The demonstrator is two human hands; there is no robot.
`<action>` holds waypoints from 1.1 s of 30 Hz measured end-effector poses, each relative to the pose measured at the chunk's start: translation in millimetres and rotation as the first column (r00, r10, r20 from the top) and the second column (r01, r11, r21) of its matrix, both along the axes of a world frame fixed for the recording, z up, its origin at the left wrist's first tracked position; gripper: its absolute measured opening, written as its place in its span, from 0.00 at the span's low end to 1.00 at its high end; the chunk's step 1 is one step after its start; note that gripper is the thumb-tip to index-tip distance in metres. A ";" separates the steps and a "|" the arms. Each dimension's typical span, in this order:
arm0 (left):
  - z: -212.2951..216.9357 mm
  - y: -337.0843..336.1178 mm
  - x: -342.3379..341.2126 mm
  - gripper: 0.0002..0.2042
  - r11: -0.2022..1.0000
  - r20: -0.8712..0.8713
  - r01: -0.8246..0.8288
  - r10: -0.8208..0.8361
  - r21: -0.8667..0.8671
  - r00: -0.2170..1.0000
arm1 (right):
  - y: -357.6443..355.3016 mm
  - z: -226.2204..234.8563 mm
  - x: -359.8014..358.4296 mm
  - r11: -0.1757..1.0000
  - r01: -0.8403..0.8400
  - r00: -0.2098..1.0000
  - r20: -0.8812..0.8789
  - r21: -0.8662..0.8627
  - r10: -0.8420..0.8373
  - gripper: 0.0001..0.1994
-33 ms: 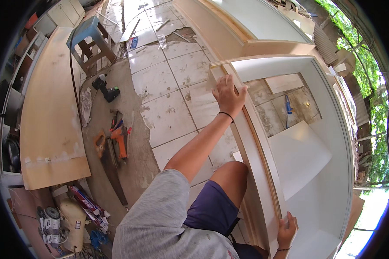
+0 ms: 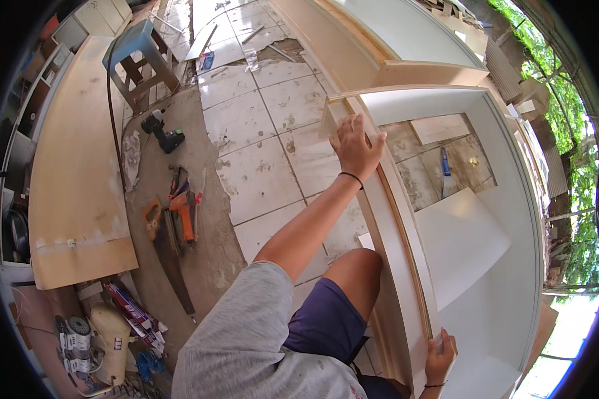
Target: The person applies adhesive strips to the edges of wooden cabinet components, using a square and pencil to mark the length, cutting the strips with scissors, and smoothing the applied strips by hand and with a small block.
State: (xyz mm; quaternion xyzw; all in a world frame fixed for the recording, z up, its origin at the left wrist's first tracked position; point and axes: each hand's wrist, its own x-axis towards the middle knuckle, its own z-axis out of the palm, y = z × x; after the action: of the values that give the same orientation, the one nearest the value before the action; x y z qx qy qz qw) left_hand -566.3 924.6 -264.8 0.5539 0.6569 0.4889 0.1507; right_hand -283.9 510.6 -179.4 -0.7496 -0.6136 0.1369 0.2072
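Observation:
A long wooden cabinet carcass (image 2: 512, 226) with a white inner face lies before me on the right. A narrow groove runs along its near side rail (image 2: 406, 246). My left hand (image 2: 358, 145) lies over the far end of that rail, fingers stretched and slightly spread, thumb toward the inner side. Farther down, close to my body, my right hand (image 2: 439, 356) curls round the same rail's edge; some of its fingertips are hidden. A loose white panel (image 2: 462, 243) lies inside the carcass, and a blue-handled tool (image 2: 444, 163) shows through an opening in its back.
Left of me on the floor lie a handsaw (image 2: 170, 266), an orange glue gun (image 2: 184, 216) and a cordless drill (image 2: 161, 132). A blue stool (image 2: 136, 63) stands beyond, beside a long wooden panel (image 2: 80, 166). Another cabinet (image 2: 406, 40) lies ahead; a compressor (image 2: 110, 342) sits lower left.

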 end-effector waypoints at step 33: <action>10.4 -4.6 -0.7 0.28 0.996 -0.039 0.055 -0.057 -0.067 0.998 | -14.9 -10.7 1.0 0.990 0.123 0.992 -0.004 -0.063 -0.124 0.18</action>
State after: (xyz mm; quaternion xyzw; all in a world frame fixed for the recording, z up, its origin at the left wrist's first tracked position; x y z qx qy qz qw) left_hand -566.9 920.0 -254.3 0.5766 0.6598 0.4511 0.1693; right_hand -282.9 495.7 -190.1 -0.7917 -0.5605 0.1460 0.1944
